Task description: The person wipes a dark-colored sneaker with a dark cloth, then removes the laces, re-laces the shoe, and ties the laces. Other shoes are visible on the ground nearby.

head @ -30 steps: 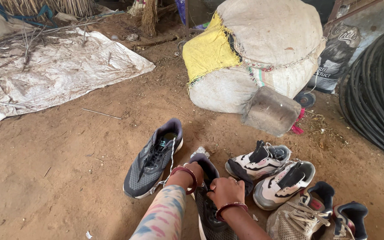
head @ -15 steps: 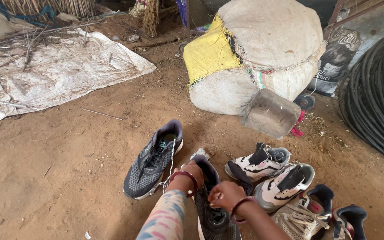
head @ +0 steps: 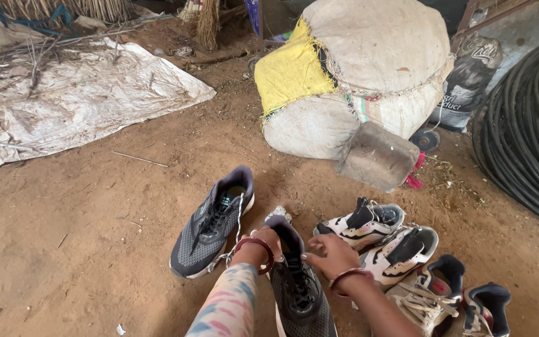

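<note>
Left hand (head: 263,240): grips the heel collar of the dark shoe (head: 299,284).
Right hand (head: 330,254): fingers spread over the same shoe's opening.
Grey shoe (head: 212,223): on the dirt floor (head: 95,218), just left of the dark one.
White shoes (head: 378,237): pair, to the right.
Sack (head: 357,75): large, bulging, beyond the shoes.
</note>
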